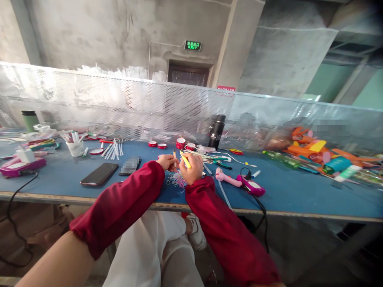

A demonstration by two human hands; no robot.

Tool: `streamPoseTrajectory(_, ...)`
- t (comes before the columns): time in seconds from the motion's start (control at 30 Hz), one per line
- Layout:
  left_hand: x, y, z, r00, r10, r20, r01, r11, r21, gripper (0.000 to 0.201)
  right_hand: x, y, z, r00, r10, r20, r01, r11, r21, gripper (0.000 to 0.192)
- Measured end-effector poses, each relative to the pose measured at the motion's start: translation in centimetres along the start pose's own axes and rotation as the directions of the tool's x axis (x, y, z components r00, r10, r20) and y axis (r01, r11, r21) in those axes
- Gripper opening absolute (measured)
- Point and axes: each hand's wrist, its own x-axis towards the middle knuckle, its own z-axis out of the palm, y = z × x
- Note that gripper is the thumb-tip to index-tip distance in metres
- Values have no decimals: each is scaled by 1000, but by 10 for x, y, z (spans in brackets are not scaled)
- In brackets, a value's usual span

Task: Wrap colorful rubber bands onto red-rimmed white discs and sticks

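In the head view, my left hand (167,162) is closed on a thin brown stick (174,154) that stands upright from the fingertips. Close beside it, my right hand (194,169) grips a yellow marker pen (186,160), slanted with one end toward the left hand. The fingers hide the lower part of the stick, and I cannot tell whether the pen touches it. Under both hands lies a loose pile of small coloured bands (178,180) on the blue table (167,195).
Left are a smartphone (99,174), white sticks (112,149) and a cup of pens (75,148). Behind stand red tape rolls (180,143) and a black bottle (216,132). Right lie a pink-purple glue gun (230,178) with its cable and orange toy planes (311,148).
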Motion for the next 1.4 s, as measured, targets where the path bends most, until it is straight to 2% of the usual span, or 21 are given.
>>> streamPoseTrajectory(0.13, 0, 0, 0, 1000, -13, 18, 12, 1000, 4, 18, 2, 1, 0, 999, 34, 11, -35, 999, 38, 8)
streamPoseTrajectory(0.33, 3, -4, -1, 1000, 4, 24, -5, 1000, 14, 21, 2, -3, -1, 1000, 2, 11, -3, 997, 75, 9)
streamPoseTrajectory(0.43, 3, -5, -1, 1000, 5, 26, -5, 1000, 11, 20, -2, -3, 0, 998, 70, -2, -70, 994, 78, 7)
streamPoseTrajectory(0.53, 5, -5, -2, 999, -1, 33, 1, 1000, 12, 21, -5, -2, 1, 993, 111, 34, -113, 990, 84, 12)
streamPoseTrajectory(0.73, 5, -5, -3, 999, -2, 41, 2, 1000, 11, 26, -5, 0, 3, 996, 69, 61, -72, 996, 55, 16)
streamPoseTrajectory(0.93, 1, 0, 0, 1000, 15, 0, -15, 1000, -17, 19, -3, 6, 2, 996, 89, -19, -89, 996, 8, 16)
streamPoseTrajectory(1.2, 5, -4, -3, 1000, 13, 23, -13, 1000, -5, 27, -3, 0, 4, 999, -21, 46, 20, 999, 25, 16)
streamPoseTrajectory(1.3, 5, -4, -3, 999, 29, 23, -29, 1000, -12, 26, -3, 3, 4, 999, -9, 48, 9, 1000, 1, 16)
streamPoseTrajectory(1.4, 5, -3, -2, 999, 34, 19, -34, 999, -17, 22, -2, 7, 3, 1000, 25, -6, -25, 999, -38, 16)
